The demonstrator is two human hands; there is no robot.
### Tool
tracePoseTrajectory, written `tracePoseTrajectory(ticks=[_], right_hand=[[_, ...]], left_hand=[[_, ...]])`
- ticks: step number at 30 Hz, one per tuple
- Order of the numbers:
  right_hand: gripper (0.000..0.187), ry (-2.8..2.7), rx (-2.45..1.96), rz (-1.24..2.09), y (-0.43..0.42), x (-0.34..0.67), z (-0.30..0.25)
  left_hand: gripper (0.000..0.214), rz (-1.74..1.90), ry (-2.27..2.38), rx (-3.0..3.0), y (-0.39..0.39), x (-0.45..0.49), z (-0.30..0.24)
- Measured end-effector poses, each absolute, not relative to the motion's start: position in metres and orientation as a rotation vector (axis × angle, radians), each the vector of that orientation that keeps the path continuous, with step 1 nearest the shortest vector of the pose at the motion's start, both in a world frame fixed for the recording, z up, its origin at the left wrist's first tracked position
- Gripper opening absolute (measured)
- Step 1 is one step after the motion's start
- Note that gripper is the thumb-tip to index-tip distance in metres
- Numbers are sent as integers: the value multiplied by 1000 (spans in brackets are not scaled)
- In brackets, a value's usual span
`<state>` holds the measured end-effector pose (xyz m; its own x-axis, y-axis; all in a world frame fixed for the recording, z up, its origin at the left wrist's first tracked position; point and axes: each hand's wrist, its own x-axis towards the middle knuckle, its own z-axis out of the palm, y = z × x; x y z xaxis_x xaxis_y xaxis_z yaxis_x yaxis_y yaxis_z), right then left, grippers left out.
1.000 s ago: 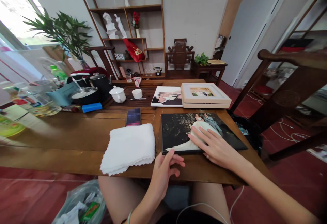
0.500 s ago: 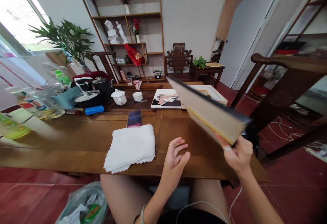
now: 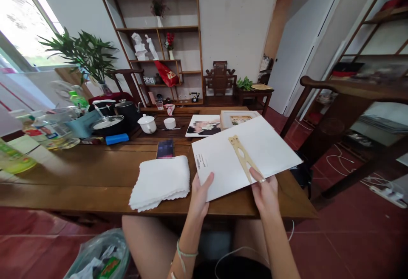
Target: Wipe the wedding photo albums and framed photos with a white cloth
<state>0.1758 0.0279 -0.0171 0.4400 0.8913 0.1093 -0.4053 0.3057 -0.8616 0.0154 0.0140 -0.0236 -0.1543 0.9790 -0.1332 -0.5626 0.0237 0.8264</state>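
Both hands hold a large, flat white book (image 3: 219,156) with a barcode printed near its left edge, tilted over the front of the table. My left hand (image 3: 200,192) grips its lower left corner, thumb on top. At the lower right edge, my right hand (image 3: 266,192) has its fingers under the book. Its ringed thumb presses a flat wooden piece with a cat's head and cut-outs (image 3: 240,153) against the white cover. To the left lies a folded white cloth (image 3: 161,181), with a phone (image 3: 165,148) just behind it.
Behind the book lie a photo panel (image 3: 200,125) and a framed picture (image 3: 225,118). A lidded white cup (image 3: 147,123), small white bowl (image 3: 170,122), blue box (image 3: 117,139) and black kettle (image 3: 125,109) stand back left. A wooden chair (image 3: 338,113) is at right; a bagged bin (image 3: 98,255) sits below.
The book has turned from steeply tilted to flatter, its white side facing me, and moved left. My left hand, open and empty before, now grips its corner.
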Motion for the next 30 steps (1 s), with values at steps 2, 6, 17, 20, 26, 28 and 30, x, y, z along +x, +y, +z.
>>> tracePoseTrajectory(ticks=[2, 6, 17, 20, 26, 28, 30], right_hand=[[64, -714, -917, 957, 27, 199, -25], [76, -692, -1046, 838, 23, 250, -39], [65, -694, -1216, 771, 26, 279, -61], [64, -675, -1232, 738, 29, 282, -66], [60, -760, -1298, 710, 34, 281, -62], [58, -836, -1309, 722, 34, 281, -58], [57, -947, -1326, 748, 32, 282, -55]], left_hand=[[52, 1485, 977, 606, 19, 5, -24], [52, 1447, 1018, 611, 24, -5, -26], [62, 1302, 1418, 951, 32, -9, -27], [66, 1220, 1591, 1197, 36, -9, -25], [75, 1097, 1820, 1539, 40, -2, -19], [75, 1005, 1907, 1610, 38, 0, -14], [80, 905, 1956, 1690, 35, 1, -9]])
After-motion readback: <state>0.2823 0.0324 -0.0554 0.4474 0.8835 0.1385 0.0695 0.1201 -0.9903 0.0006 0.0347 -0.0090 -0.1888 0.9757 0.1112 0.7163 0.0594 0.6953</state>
